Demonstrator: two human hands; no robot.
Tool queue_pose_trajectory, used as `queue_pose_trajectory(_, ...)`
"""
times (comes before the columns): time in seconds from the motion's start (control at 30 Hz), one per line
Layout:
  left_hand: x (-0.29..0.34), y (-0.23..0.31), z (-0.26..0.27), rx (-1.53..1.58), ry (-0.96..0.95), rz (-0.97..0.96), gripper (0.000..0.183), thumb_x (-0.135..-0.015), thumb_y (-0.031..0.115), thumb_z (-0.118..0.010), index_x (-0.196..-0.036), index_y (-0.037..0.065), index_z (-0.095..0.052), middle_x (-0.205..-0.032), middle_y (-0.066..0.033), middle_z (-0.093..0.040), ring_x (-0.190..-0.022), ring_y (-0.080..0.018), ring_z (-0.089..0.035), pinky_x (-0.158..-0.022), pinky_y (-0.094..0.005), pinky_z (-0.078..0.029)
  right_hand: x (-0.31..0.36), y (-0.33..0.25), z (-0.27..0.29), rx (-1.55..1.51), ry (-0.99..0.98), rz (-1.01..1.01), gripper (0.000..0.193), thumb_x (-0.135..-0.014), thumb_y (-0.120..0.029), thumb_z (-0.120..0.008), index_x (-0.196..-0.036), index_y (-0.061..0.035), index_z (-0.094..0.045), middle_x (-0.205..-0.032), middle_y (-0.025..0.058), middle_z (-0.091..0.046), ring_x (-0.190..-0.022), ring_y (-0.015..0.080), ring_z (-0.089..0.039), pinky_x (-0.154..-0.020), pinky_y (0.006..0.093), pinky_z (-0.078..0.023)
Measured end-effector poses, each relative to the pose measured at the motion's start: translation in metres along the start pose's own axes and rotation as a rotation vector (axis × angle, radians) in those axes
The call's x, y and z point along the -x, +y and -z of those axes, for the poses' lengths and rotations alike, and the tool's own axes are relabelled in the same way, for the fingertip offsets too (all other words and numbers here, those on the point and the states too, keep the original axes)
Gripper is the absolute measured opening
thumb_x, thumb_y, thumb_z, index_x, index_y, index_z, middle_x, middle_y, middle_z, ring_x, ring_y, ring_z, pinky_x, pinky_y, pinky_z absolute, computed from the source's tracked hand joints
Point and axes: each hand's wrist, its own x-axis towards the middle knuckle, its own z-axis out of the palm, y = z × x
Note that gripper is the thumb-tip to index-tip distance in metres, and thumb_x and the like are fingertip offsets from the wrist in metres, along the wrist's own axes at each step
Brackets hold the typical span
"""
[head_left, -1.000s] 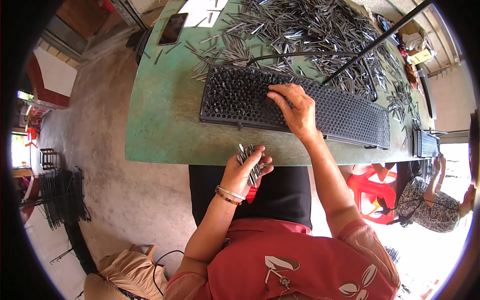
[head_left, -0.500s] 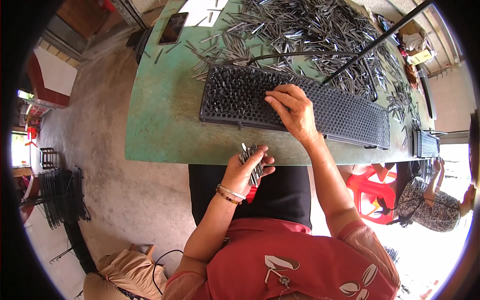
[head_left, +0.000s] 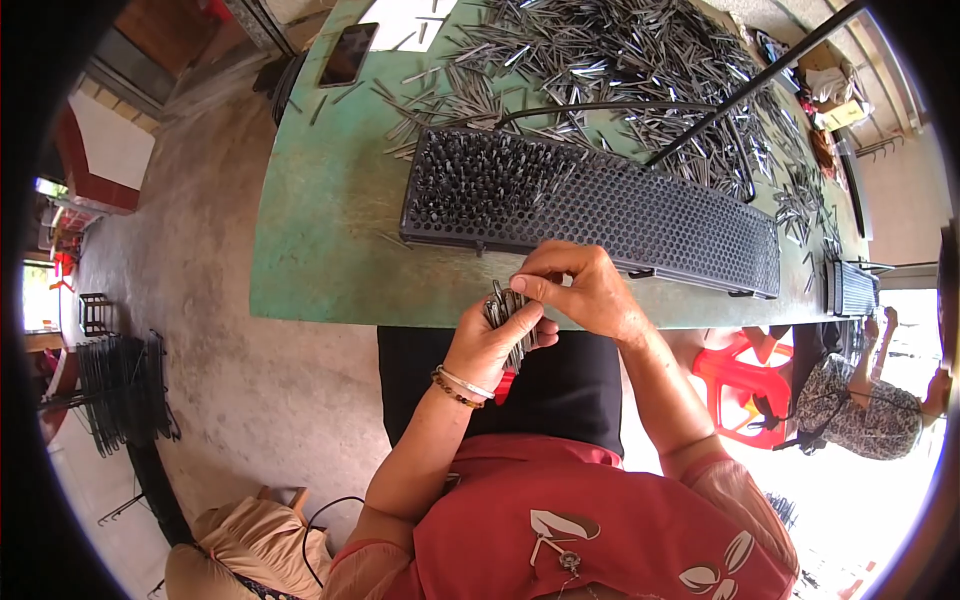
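My left hand [head_left: 478, 345] is closed around a bundle of thin grey metal strips [head_left: 497, 307], held just off the table's near edge. The thumb and forefinger of my right hand [head_left: 592, 297] pinch at the upper ends of that bundle; which strip they grip is partly hidden by the fingers. Just beyond my hands lies a long black tray [head_left: 690, 225] with rows of round holes. Upright strips [head_left: 470, 185] fill many holes in its left part, while the holes to the right show no strips.
A large heap of loose strips [head_left: 620, 60] covers the far side of the green table [head_left: 310, 250]. A black rod [head_left: 760, 80] slants over it. A phone [head_left: 348, 55] lies at the far left. Another person [head_left: 860, 405] sits at the right by a red plastic stool [head_left: 740, 385].
My right hand has come back from the tray toward me and now meets the bundle in my left hand. My left hand has stayed nearly in place.
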Motion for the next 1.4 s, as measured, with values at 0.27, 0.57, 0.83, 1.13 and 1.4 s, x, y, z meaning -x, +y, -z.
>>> queue_pose_trajectory(0.27,-0.004,-0.007,0.001,0.162,0.070,0.021,0.025,-0.092,0.015,-0.058,-0.109,-0.003,-0.057,-0.096,-0.0093,-0.062,-0.090,-0.0218,-0.064,-0.078,-0.0373,-0.057,-0.008,0.008,0.006,-0.180,0.277,-0.115,0.019,-0.084,-0.016,-0.070,-0.089,0.0024,-0.068,-0.072,0.0052,-0.065,-0.069,0.0085,-0.059,-0.062,0.0232,-0.047)
queue_pose_trajectory(0.57,-0.005,-0.014,0.008,0.248,0.057,0.067,0.026,-0.092,0.006,-0.053,-0.115,-0.004,-0.055,-0.100,-0.0089,-0.058,-0.091,-0.0183,-0.060,-0.082,-0.0398,-0.056,-0.052,0.014,0.007,0.200,0.538,0.336,0.012,-0.082,-0.009,-0.069,-0.092,-0.0006,-0.069,-0.090,0.0095,-0.067,-0.082,0.0167,-0.063,-0.074,0.0264,-0.049)
queue_pose_trajectory(0.83,-0.001,-0.007,0.007,0.259,0.062,0.070,0.026,-0.091,0.007,-0.056,-0.115,-0.003,-0.055,-0.102,-0.0073,-0.058,-0.090,-0.0166,-0.059,-0.081,-0.0382,-0.056,-0.047,0.018,0.004,0.776,0.479,0.572,0.017,-0.076,-0.009,-0.073,-0.093,-0.0045,-0.070,-0.096,0.0083,-0.065,-0.082,0.0235,-0.062,-0.071,0.0308,-0.050)
queue_pose_trajectory(1.13,-0.002,-0.006,0.004,0.154,0.140,-0.130,0.023,-0.091,0.010,-0.059,-0.109,-0.003,-0.057,-0.100,-0.0088,-0.062,-0.089,-0.0191,-0.064,-0.077,-0.0345,-0.057,-0.005,0.000,-0.005,0.242,0.125,0.054,0.025,-0.078,-0.020,-0.075,-0.094,-0.0011,-0.069,-0.086,0.0069,-0.063,-0.066,0.0108,-0.055,-0.058,0.0254,-0.045)
queue_pose_trajectory(1.4,-0.001,-0.004,-0.003,0.004,0.159,-0.141,0.022,-0.091,0.009,-0.058,-0.110,-0.003,-0.057,-0.099,-0.0100,-0.063,-0.092,-0.0199,-0.064,-0.078,-0.0342,-0.057,-0.001,0.010,0.001,-0.173,0.016,-0.145,0.016,-0.083,-0.011,-0.068,-0.090,0.0035,-0.068,-0.078,0.0067,-0.067,-0.070,0.0088,-0.062,-0.062,0.0242,-0.050)
